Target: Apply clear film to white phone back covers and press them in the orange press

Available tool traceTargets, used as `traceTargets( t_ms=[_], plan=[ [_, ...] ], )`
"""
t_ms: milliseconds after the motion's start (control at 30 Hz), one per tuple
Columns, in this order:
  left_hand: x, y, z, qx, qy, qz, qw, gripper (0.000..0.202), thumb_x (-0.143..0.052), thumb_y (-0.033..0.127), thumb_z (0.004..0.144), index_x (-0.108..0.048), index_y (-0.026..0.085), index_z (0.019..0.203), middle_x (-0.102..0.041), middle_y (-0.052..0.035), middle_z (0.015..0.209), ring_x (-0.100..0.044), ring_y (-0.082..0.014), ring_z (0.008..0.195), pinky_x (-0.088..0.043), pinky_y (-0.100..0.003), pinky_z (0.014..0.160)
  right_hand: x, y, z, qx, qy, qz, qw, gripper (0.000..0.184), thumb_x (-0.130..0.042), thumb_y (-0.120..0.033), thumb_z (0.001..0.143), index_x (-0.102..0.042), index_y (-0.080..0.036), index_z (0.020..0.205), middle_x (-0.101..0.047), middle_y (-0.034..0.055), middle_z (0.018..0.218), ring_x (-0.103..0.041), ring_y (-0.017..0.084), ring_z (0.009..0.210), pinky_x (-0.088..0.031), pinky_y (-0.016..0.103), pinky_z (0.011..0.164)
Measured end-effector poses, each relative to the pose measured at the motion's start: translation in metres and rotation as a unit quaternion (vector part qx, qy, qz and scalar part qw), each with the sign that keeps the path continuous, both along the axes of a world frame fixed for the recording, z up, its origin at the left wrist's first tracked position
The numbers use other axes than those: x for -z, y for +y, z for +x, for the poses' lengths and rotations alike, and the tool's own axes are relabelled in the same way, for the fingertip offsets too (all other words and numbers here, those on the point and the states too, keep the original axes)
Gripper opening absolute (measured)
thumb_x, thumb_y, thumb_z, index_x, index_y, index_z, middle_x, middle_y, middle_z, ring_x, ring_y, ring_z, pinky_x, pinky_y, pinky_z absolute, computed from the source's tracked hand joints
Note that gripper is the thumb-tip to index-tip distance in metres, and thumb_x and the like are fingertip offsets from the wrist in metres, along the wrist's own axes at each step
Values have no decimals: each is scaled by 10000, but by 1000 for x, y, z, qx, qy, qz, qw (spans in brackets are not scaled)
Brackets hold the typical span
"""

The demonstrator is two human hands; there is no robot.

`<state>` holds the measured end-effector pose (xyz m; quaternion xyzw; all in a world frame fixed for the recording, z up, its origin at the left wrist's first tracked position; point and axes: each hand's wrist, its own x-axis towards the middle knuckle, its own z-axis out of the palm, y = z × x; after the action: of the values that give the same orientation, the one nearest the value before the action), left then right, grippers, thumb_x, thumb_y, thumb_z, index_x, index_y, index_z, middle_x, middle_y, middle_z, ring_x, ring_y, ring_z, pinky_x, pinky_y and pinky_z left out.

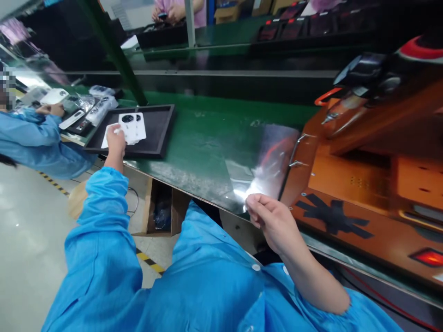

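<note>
My left hand [116, 140] reaches into a black tray [157, 131], its fingers closed on a white phone back cover [108, 137]. Beside it in the tray lie more white covers [133, 129] with dark round camera cutouts, partly overlapping. My right hand [273, 219] is at the bench's front edge, thumb and fingers pinched together at the near corner of a clear plastic sheet [268, 161]. Strong glare on the sheet makes its outline hard to follow close to my fingertips.
An orange machine [346, 184] with black tape strips [334, 216] and a metal handle stands on the right of the green bench [197, 147]. At left, a co-worker in blue [31, 138] handles parts. Under the bench sits an open cardboard box [148, 210].
</note>
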<state>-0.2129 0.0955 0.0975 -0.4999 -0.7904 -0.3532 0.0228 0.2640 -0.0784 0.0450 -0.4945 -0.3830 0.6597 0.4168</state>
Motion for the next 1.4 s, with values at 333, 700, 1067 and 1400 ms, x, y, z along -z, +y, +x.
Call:
traceTargets(
  t_ms=[333, 700, 1067, 1400],
  plan=[
    [32, -93, 130, 91, -150, 4, 984, 492, -397, 111, 990, -689, 62, 1383, -780, -85, 1197, -681, -186, 891, -599, -391, 908, -11, 44, -6, 17, -100, 119, 988, 387, -749, -575, 822, -664, -200, 779, -498, -30, 643, -404, 112, 590, -275, 258, 534],
    [111, -202, 249, 321, 96, -88, 938, 869, -623, 792, 940, -594, 182, 1560, -688, -181, 1208, -631, -354, 1108, -495, -511, 970, -2, 97, -26, -68, -250, 156, 953, 209, -643, -343, 912, -658, -183, 779, -545, -26, 663, -447, 123, 630, -337, 291, 625],
    [154, -193, 235, 383, 65, 0, 921, 421, -645, 435, 1008, -702, 300, 1403, -670, -83, 1535, -537, -332, 1506, -289, -507, 1255, 14, 126, -54, -172, -340, 131, 915, 218, -633, -193, 961, -663, -172, 746, -609, 6, 723, -501, 147, 698, -379, 323, 709],
    [158, -195, 236, 387, 33, -51, 920, 464, -667, 421, 989, -671, 341, 1446, -637, -60, 1575, -500, -349, 1543, -272, -546, 1284, 24, 133, -56, -181, -351, 156, 905, 213, -679, -223, 959, -650, -182, 752, -559, 9, 681, -522, 175, 726, -430, 340, 746]
  ],
)
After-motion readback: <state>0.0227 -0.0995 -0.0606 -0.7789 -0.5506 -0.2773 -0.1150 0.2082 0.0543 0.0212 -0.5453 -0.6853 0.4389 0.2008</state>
